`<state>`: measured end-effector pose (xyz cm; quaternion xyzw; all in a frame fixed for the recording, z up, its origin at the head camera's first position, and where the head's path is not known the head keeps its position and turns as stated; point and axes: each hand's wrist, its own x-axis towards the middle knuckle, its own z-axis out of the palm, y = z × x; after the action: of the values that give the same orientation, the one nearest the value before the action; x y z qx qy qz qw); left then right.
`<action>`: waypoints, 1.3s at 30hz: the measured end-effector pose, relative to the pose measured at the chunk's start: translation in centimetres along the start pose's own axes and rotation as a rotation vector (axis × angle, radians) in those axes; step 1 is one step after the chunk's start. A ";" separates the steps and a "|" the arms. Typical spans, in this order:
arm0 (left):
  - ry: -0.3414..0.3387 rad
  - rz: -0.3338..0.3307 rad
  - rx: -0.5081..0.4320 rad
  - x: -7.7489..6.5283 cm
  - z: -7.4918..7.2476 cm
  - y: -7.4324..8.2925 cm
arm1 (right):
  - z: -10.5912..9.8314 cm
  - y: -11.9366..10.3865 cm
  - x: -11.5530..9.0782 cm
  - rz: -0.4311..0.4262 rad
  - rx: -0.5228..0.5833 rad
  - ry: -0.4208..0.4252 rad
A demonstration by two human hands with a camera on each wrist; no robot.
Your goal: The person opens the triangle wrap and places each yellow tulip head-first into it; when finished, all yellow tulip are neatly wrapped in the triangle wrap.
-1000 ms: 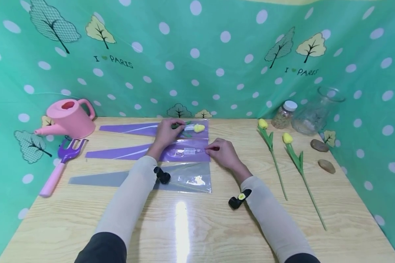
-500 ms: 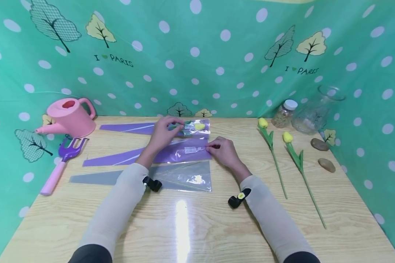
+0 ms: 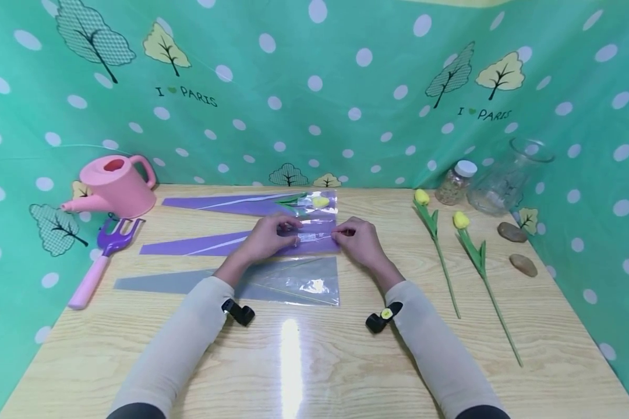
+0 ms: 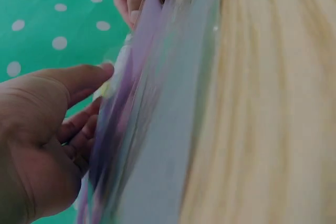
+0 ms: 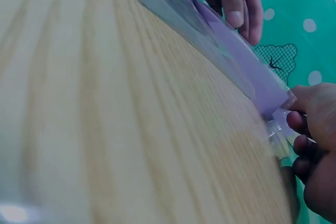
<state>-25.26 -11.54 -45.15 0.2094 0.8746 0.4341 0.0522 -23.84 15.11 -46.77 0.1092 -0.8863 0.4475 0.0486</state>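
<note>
A purple flower sleeve (image 3: 230,247) lies on the worktop (image 3: 335,361) between a tulip-filled sleeve (image 3: 241,206) and a grey sleeve (image 3: 283,276). The right hand (image 3: 360,241) pinches its wide end; the left hand (image 3: 268,237) is over it, thumb and fingers apart. Probably light, slippery, easily creased; best held by its edge.

You face a purple tapered plastic sleeve (image 3: 222,247), a grey tapered plastic sleeve (image 3: 264,285), yellow-headed green-stemmed tulips (image 3: 473,256), a pink plastic watering can (image 3: 119,189), and white-dotted green cloth (image 3: 293,113).
</note>
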 end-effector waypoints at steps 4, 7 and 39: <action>0.008 -0.023 -0.003 0.0 0.1 -0.9 | -0.1 -0.5 0.1 0.008 0.016 -0.006; 0.021 -0.022 -0.020 0.1 0.1 -1.3 | -0.4 -1.2 0.2 0.006 0.037 -0.005; 0.111 -0.064 -0.134 0.1 0.3 -2.5 | -11.4 3.2 -4.6 0.216 0.228 0.163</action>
<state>-26.07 -12.62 -47.31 0.1531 0.8515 0.5005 0.0312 -20.22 26.82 -43.36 -0.0184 -0.8296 0.5549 0.0593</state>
